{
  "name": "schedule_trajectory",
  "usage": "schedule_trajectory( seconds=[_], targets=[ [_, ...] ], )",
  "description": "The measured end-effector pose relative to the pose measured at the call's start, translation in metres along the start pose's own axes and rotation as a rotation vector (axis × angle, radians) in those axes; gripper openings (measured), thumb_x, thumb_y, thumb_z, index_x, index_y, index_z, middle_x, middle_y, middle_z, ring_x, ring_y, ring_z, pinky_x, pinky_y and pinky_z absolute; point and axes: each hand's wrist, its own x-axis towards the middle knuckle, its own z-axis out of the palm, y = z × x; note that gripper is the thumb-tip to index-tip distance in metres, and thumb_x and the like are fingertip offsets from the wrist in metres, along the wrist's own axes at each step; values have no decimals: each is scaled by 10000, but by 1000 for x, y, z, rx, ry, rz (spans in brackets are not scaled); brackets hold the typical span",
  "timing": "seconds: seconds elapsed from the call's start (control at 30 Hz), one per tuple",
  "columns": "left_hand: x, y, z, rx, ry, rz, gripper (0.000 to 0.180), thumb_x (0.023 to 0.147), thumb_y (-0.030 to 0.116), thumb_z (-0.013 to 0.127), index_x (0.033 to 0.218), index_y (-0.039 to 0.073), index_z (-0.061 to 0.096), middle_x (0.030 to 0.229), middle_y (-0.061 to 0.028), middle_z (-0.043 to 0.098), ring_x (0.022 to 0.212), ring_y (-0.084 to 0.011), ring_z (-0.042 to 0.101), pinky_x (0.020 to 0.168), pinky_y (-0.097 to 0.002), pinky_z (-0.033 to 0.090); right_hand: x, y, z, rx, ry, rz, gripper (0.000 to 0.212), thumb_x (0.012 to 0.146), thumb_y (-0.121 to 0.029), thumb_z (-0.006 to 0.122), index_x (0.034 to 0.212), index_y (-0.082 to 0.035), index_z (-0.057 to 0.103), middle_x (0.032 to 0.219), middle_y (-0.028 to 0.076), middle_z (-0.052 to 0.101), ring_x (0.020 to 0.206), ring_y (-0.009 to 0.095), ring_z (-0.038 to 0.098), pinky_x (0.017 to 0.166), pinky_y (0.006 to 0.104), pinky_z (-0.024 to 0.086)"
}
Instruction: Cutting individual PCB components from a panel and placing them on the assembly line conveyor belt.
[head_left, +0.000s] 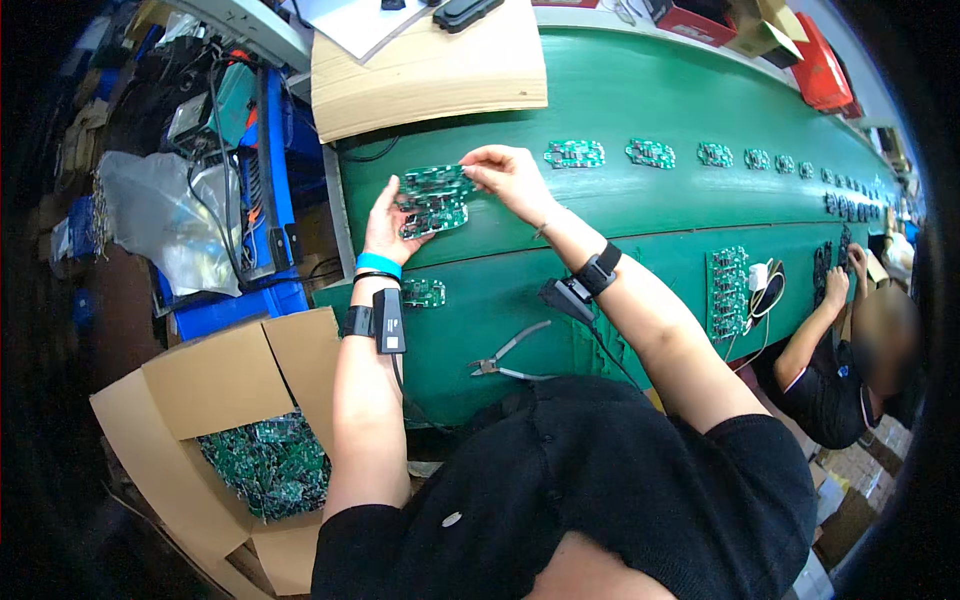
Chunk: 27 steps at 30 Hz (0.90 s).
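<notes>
My left hand (384, 228) is closed around the left side of a green circuit board (440, 214) above the bench. Right behind this board is a second section of green board (432, 181); I cannot tell whether the two are joined. At its upper right corner, my right hand (512, 184) pinches the edge between thumb and fingertips. A smaller green circuit board (425, 292) lies on the bench beside my left wrist. Nearer my body, a pair of cutting pliers (505, 355) rests with its handles spread.
A row of circuit boards (575, 153) runs away along the green bench (620, 85). A larger board panel (727, 293) lies at right, near a white cable (768, 290). An open carton (215, 380) of boards stands lower left. Another person (835, 370) works at the far right.
</notes>
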Motion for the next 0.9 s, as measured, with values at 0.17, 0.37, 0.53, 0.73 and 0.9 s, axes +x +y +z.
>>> schedule_trajectory(
  seconds=[0.17, 0.37, 0.53, 0.73, 0.9],
  targets=[
    [9, 23, -14, 120, 143, 148, 443, 849, 500, 539, 1024, 94, 560, 980, -111, 628, 832, -219, 622, 668, -336, 530, 21, 23, -57, -363, 191, -33, 110, 747, -62, 643, 833, -1, 671, 695, 91, 655, 631, 122, 609, 608, 263, 492],
    [9, 30, -9, 475, 376, 167, 433, 882, 466, 503, 1106, 100, 450, 956, -53, 578, 819, -197, 626, 582, -388, 550, 20, 27, -48, -965, 259, -442, 360, 663, -172, 742, 972, -21, 637, 906, 132, 586, 868, 271, 560, 772, 341, 464],
    [8, 32, 10, 578, 354, 166, 500, 903, 422, 476, 1303, 151, 348, 1113, -69, 532, 825, -191, 628, 573, -367, 555, 22, 37, -34, -1115, 58, -477, 462, 644, -183, 733, 1066, -65, 585, 988, 102, 532, 964, 286, 486, 825, 380, 417],
    [2, 40, 12, 800, 432, 85, 728, 849, 340, 575, 1411, 195, 135, 1236, -155, 453, 920, -306, 590, 578, -409, 572, 19, 26, -5, -1020, 80, -590, 449, 621, -152, 733, 1033, -76, 571, 946, 103, 538, 916, 291, 501, 789, 387, 420],
    [-18, 41, 4, 940, 475, 117, 569, 737, 164, 692, 1218, 48, 410, 1117, -169, 508, 799, -251, 577, 569, -407, 578, 21, 32, 41, -1015, -48, -662, 470, 625, -185, 725, 1035, -28, 557, 932, 95, 530, 934, 272, 495, 805, 379, 409]
  ],
)
